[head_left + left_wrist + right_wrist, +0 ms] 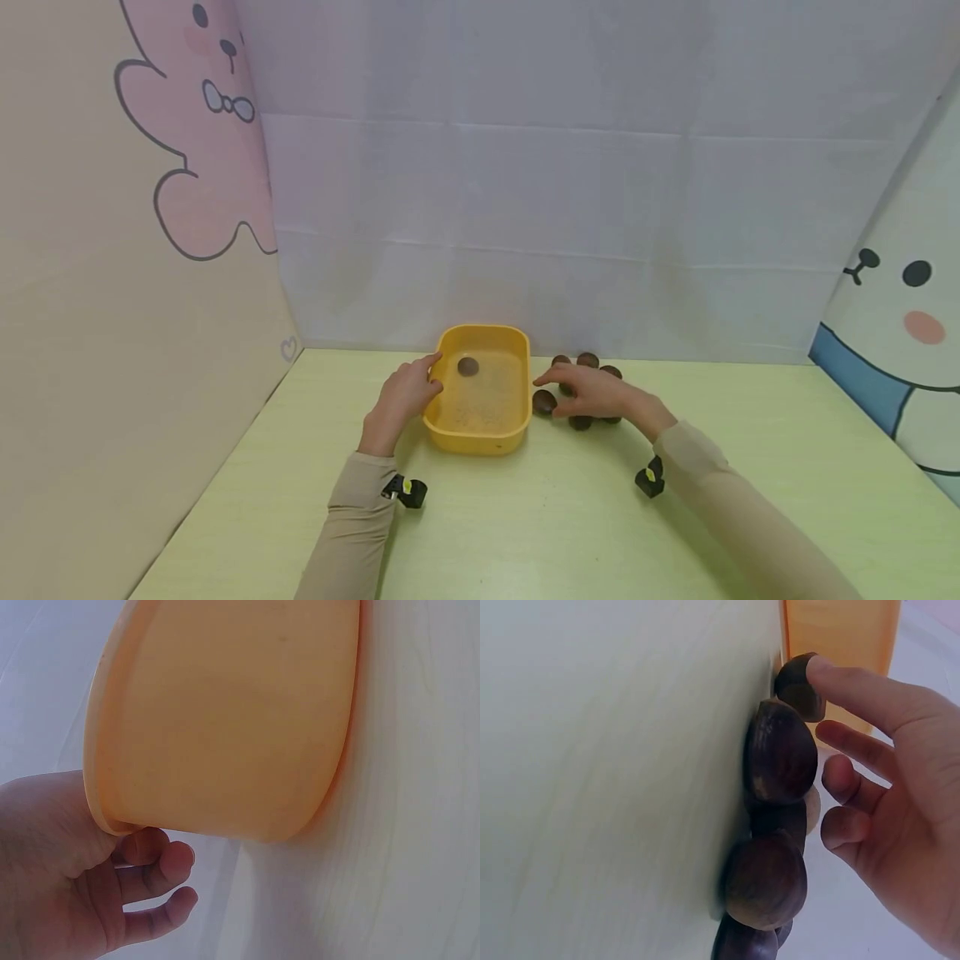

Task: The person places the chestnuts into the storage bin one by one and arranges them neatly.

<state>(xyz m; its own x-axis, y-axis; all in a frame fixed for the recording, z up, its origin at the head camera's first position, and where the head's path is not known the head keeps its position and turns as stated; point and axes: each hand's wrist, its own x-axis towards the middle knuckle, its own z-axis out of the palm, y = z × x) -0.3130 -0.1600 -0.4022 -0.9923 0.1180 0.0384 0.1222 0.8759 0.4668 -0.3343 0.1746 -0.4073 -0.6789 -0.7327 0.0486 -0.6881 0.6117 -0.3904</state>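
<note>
Head view shows us a yellow tub (480,444) on the pale worktop (525,533), with a lone chestnut (468,367) lying inside toward its far left. Our left hand (397,398) is at the tub's left side; in the left wrist view its grip is curled loosely about the rim, fingers on the outside, which we take as steadying. Our right hand (597,393) reaches over the other chestnuts (588,360), grouped on the worktop to the right of the tub and partly hidden beneath the hand. Its grip is partly spread, thumb and forefinger to either side of the near chestnut (544,403), which sits just beside the tub's right wall. The right wrist view puts the thumb tip against that nut, but we see no firm pinch. We judge the step in hand to be picking up this chestnut. The next move calls for bringing the forefinger in opposite the thumb, then lifting straight up to clear the wall, while the left grip keeps the tub from sliding.
</note>
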